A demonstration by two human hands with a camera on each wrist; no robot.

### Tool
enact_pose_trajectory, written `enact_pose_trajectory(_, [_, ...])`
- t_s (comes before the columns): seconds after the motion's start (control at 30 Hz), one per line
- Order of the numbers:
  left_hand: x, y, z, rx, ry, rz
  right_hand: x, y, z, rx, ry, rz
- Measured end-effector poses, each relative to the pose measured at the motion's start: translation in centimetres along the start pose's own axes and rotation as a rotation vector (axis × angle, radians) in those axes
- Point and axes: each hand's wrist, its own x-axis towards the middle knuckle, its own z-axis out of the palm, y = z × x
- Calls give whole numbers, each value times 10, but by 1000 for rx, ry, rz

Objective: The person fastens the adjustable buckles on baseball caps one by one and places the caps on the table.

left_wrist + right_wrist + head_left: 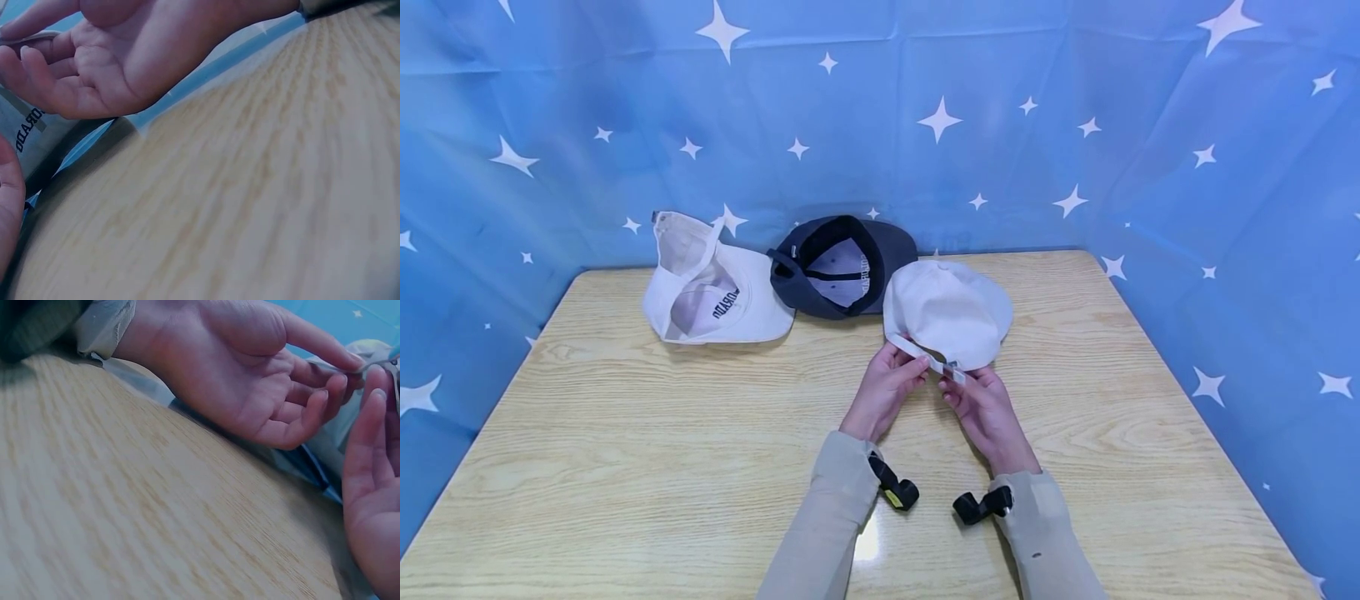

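A white baseball cap [947, 308] lies at the middle of the table's far part, its back strap toward me. My left hand [883, 392] pinches the strap [912, 347] between thumb and fingers. Close beside it, my right hand [988, 417] pinches the strap's other end by the small buckle [953, 368]. In the left wrist view the left hand [119, 62] has its thumb and index finger on the strap, and dark lettering shows on the cap. The right wrist view has the right hand's thumb [325, 347] against the strap.
To the left, a dark navy cap [898, 242] touches or nearly touches the white one, its inside facing up. Further left lies another white cap [760, 292], tipped open with lettering visible. A blue star-patterned cloth [850, 100] hangs behind the wooden table [662, 467].
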Motion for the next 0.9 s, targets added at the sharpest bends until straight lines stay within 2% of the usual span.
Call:
enact_pose_trajectory(0.53, [0,-2,0,42,6,9,-1,0,4,-84,41,40])
enact_pose_trajectory(0.73, [-1,-2,1,46,-24,14,-1,0,3,-76,37,40])
enact_pose_trajectory(0.9, [-1,-2,0,27,-75,21,-1,0,3,-64,33,25])
